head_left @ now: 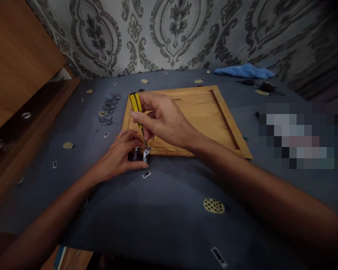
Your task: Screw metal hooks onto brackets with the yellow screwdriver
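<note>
My right hand (pixel 166 120) grips a yellow and black screwdriver (pixel 136 105), held steeply with its shaft pointing down. The screwdriver's tip meets a small shiny metal clip (pixel 145 155) on the near edge of a wooden frame (pixel 174 150). My left hand (pixel 119 153) is closed around that clip from the left, thumb below and fingers above. Another metal clip (pixel 135 153) sits just left of it, partly behind the fingers. A row of small dark holes runs along the frame's near edge, right of the clips. The frame lies flat, with a recessed wooden panel (pixel 199 120).
Several loose metal clips (pixel 108 107) lie in a row left of the frame on the dark patterned cloth (pixel 169 210). A blue cloth (pixel 245 70) and a dark object (pixel 266 86) lie at the back right. Wooden furniture (pixel 22 67) borders the left; a pixelated patch covers the right.
</note>
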`<state>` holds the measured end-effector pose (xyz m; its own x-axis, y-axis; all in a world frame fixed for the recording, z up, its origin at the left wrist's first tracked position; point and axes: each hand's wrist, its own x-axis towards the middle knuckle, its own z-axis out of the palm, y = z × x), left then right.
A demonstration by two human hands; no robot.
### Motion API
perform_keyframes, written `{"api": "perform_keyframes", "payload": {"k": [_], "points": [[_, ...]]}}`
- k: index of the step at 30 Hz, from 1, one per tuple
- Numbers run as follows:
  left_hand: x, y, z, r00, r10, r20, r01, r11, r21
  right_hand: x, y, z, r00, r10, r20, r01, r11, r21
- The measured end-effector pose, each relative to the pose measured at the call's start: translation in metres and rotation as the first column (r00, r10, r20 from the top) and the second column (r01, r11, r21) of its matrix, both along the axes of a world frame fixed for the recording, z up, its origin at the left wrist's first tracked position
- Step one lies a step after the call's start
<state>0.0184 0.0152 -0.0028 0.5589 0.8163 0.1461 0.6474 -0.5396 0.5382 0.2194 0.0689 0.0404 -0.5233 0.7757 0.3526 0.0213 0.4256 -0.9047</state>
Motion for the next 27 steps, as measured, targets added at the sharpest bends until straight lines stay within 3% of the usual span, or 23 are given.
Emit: {"api": "perform_keyframes", "payload": {"k": [27], "points": [[0.0011,-0.0002,0.0004,1.0,0.023,0.015,-0.023,0.999,-0.027,0.0015,-0.0018,0.0005,0.999,0.006,0.036,-0.006,1.0,0.0]]}}
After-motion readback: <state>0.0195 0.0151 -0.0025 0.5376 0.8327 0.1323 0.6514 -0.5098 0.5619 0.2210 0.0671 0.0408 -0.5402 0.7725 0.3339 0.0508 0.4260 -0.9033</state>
